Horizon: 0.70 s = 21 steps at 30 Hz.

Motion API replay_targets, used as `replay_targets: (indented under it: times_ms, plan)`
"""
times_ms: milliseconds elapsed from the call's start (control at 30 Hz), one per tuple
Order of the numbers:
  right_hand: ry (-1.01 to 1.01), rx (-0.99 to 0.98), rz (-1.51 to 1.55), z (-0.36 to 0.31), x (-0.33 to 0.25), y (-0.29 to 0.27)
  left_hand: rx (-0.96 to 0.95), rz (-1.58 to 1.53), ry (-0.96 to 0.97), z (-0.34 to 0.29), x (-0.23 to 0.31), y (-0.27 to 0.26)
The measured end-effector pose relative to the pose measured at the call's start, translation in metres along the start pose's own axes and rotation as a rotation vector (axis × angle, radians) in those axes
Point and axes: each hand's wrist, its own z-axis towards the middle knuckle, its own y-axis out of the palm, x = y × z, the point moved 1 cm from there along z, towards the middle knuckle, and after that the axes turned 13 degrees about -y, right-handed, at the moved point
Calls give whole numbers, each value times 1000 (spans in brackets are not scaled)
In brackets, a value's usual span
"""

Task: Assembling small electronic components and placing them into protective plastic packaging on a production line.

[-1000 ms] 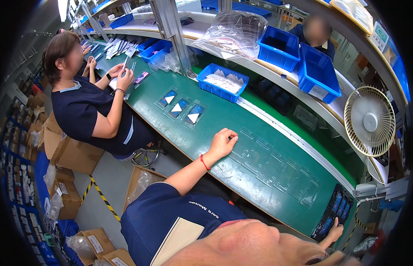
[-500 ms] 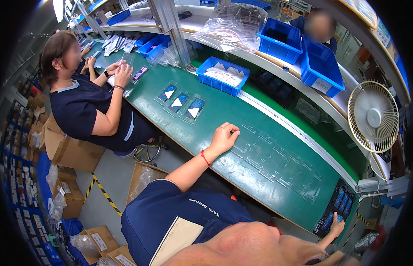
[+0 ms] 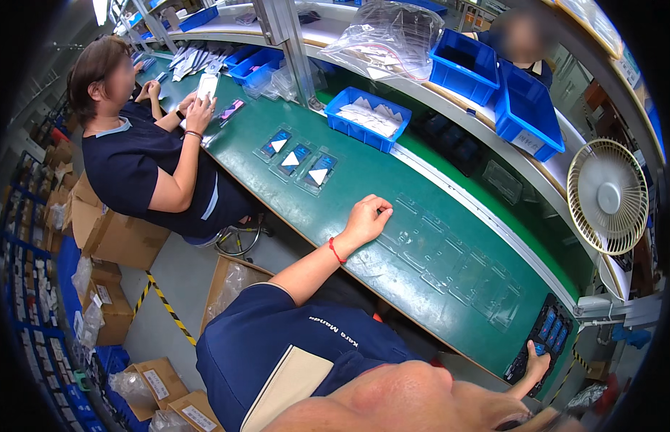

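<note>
My left hand point(image 3: 369, 218) rests on the green bench, its fingers curled in and nothing visible in them. Beside it, a row of clear plastic blister trays point(image 3: 450, 258) stretches to the right. At the far right end lies a black tray point(image 3: 522, 367) with several blue-faced flat panels point(image 3: 553, 333) in its slots. My right hand point(image 3: 538, 364) reaches into the near part of this tray. A patch of blue shows between its finger and thumb, closed on a panel; the rest is covered by the hand. Left of my left hand lie three blue panels with white triangles point(image 3: 318, 175) in clear trays.
A blue bin of white paper pieces point(image 3: 369, 121) stands at the bench's back edge. Two blue bins point(image 3: 525, 119) sit on the raised shelf, near a fan point(image 3: 607, 196). A co-worker point(image 3: 144, 144) sits at the left, holding a white flat item point(image 3: 207, 86). Cardboard boxes point(image 3: 119, 223) stand behind.
My right hand has shifted slightly left on the black tray, and its fingers have changed position. My left hand stays put. The co-worker's item now shows a white face.
</note>
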Motion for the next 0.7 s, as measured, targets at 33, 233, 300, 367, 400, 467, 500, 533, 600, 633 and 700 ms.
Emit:
replay_targets:
  times_ms: [33,233,300,367,400,467,500,533,600,633,700]
  plan:
    - [-19,41,-28,2,4,4,4,1,0,0,-1,1]
    - [45,-25,6,-2,-2,1,40,-53,25,1,-5,3]
    - [-13,-42,109,-1,7,6,42,-30,46,2,-7,4]
    - [-78,-58,210,3,16,5,42,-19,45,2,-8,3]
    - [-83,-28,244,9,30,7,33,-1,48,2,-5,5]
    - [-85,30,265,35,39,2,52,-11,50,1,-7,3]
    - [-103,89,288,51,50,3,48,-17,62,1,-6,3]
    - [-109,102,226,69,48,-3,61,-17,57,0,-7,1]
    - [-122,121,164,99,45,-7,81,-4,56,-1,-8,0]
    - [-83,122,89,112,45,-5,88,-9,56,-1,-8,0]
    - [-18,132,14,119,61,4,62,-25,82,3,-4,7]
